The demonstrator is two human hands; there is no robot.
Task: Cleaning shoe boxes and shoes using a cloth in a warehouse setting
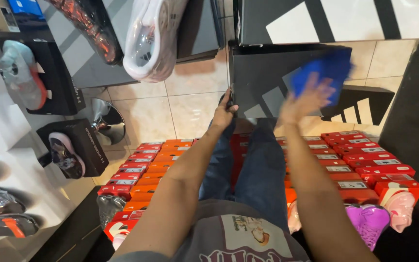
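Note:
My left hand grips the left edge of a black display stand with pale stripes on its face. My right hand is blurred and presses a blue cloth against the stand's top surface, fingers spread over the cloth. My legs in blue jeans stand just below the stand.
Rows of red and orange shoe boxes lie stacked on both sides of my legs. Purple and pink shoes sit at lower right. Wrapped shoes rest on a grey stand above left; black boxes with shoes line the left.

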